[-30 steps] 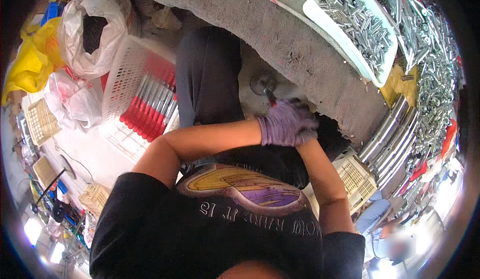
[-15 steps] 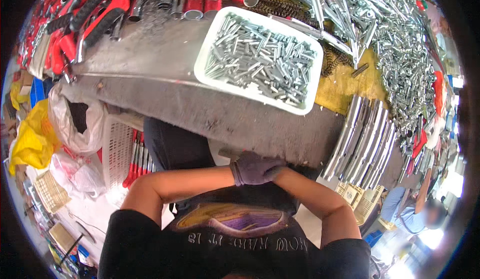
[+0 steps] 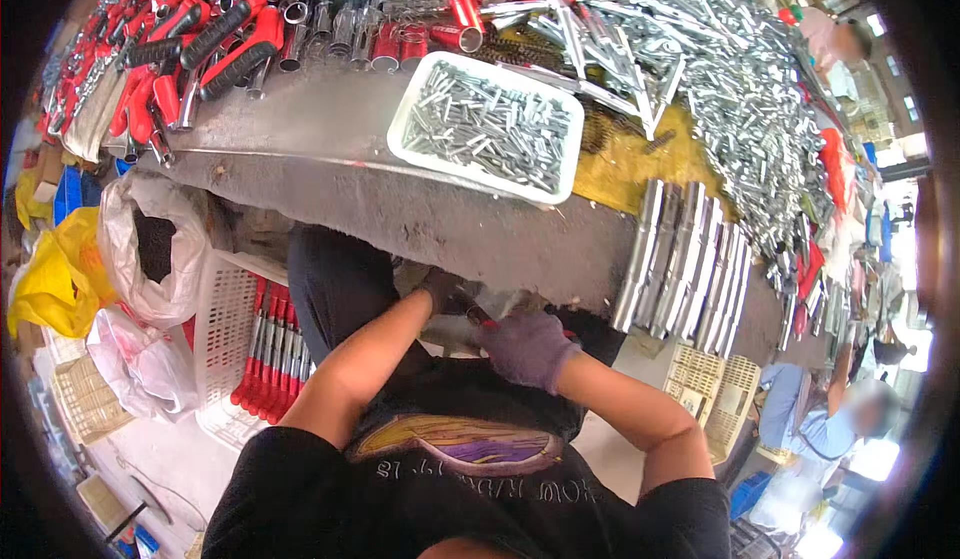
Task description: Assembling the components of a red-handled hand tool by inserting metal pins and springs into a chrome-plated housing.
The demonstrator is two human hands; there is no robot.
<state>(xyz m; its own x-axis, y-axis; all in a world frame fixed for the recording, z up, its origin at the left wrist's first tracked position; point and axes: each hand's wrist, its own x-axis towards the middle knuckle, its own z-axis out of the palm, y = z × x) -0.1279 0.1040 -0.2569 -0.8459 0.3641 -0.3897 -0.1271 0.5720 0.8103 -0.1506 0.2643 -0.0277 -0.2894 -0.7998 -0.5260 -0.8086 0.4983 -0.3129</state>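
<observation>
My right hand (image 3: 530,349), in a grey-purple knit glove, is closed around a slim tool with red parts (image 3: 482,317); red shows on both sides of the fist, but its kind is hidden. Just left of it, my left hand (image 3: 440,287) wears a darker glove and sits under the front edge of the workbench (image 3: 470,244). Its fingers are in shadow, so I cannot make out their grip. Both hands are low, between my lap and the bench. Beyond the edge stands a white tray (image 3: 572,164) of short metal pins.
A row of chrome tubes (image 3: 685,259) lies at the bench's right edge. Red-and-black handles (image 3: 235,54) pile up far left, loose metal parts (image 3: 745,119) far right. A white crate (image 3: 222,329) with red-ended rods stands left, beside sacks (image 3: 150,249). A person (image 3: 820,409) sits at right.
My hands, together before, have come apart: the left has moved left and up, the right shows separately with red parts at its fist. The whole view has shifted somewhat.
</observation>
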